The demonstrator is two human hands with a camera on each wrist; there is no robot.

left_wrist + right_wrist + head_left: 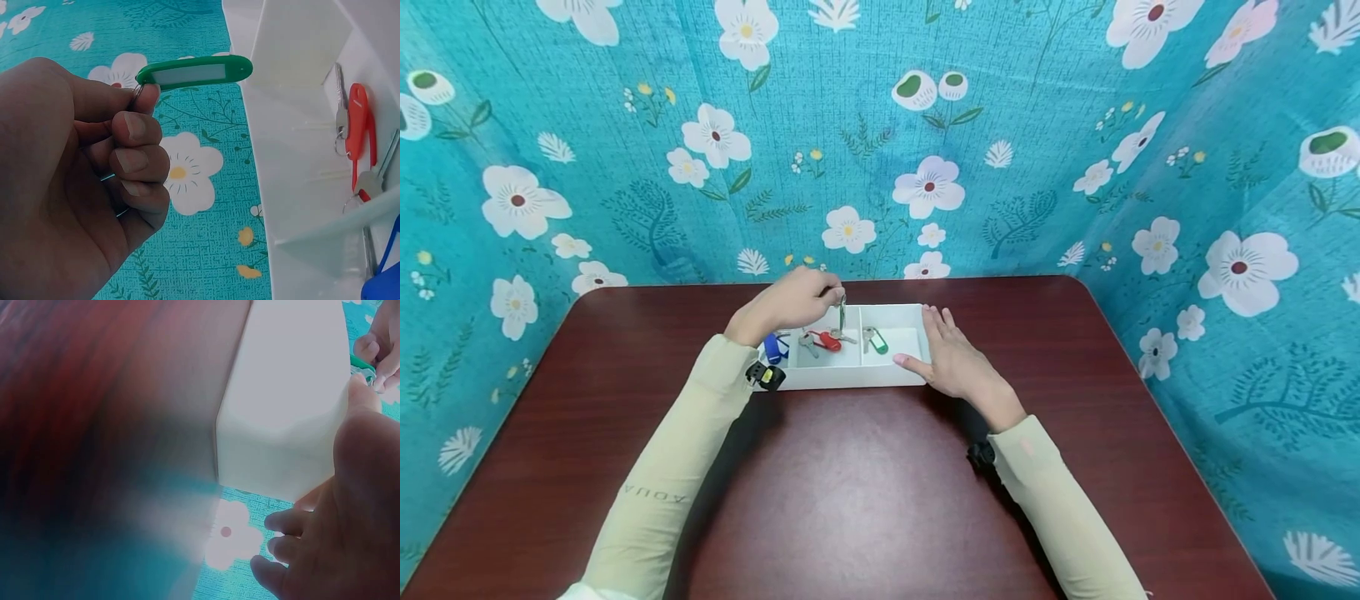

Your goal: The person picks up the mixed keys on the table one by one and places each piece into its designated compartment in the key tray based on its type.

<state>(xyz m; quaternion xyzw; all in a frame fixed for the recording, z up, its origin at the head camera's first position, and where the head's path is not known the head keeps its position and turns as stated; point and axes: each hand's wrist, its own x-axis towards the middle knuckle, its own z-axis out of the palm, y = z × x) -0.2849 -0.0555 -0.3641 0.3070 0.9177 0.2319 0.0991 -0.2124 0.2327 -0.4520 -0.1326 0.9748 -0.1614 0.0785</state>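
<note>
My left hand is raised over the back of a white divided tray. Thumb and forefinger pinch the metal ring of a green key tag, which has a pale label; its other fingers curl toward the palm. In the middle compartment lie red key tags with keys, and a blue key tag sits in the left one. Another green key tag with a key lies in the right compartment. My right hand rests against the tray's right end, fingers extended and thumb over the front rim.
The tray stands near the far edge of a dark red-brown table. Behind and to the right hangs a teal flowered cloth. Thin dividers split the tray into compartments.
</note>
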